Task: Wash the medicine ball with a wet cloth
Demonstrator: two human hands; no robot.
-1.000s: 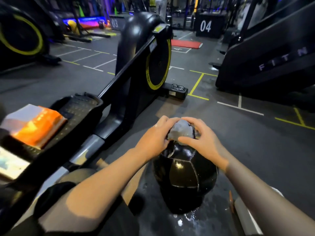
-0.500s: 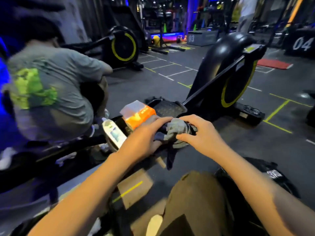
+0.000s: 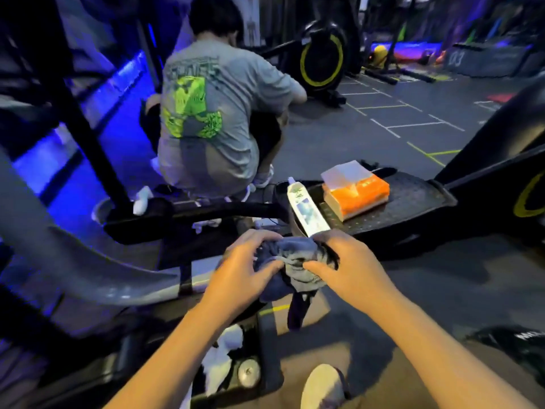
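A crumpled grey cloth (image 3: 295, 261) is bunched between both hands in the middle of the head view, with a dark end hanging down below them. My left hand (image 3: 244, 270) grips its left side. Its right side is gripped by my right hand (image 3: 348, 267). Only a black edge of the medicine ball (image 3: 516, 343) shows at the lower right, away from both hands.
A rowing machine's black footplate (image 3: 413, 202) carries an orange tissue pack (image 3: 356, 193) and a white tube (image 3: 306, 208) just beyond my hands. A person in a grey shirt (image 3: 212, 113) squats behind the rail. My white shoe (image 3: 321, 388) is at the bottom.
My view swung left, away from the medicine ball. Both hands lifted the cloth off the ball's top and now hold it in the air near the rowing machine.
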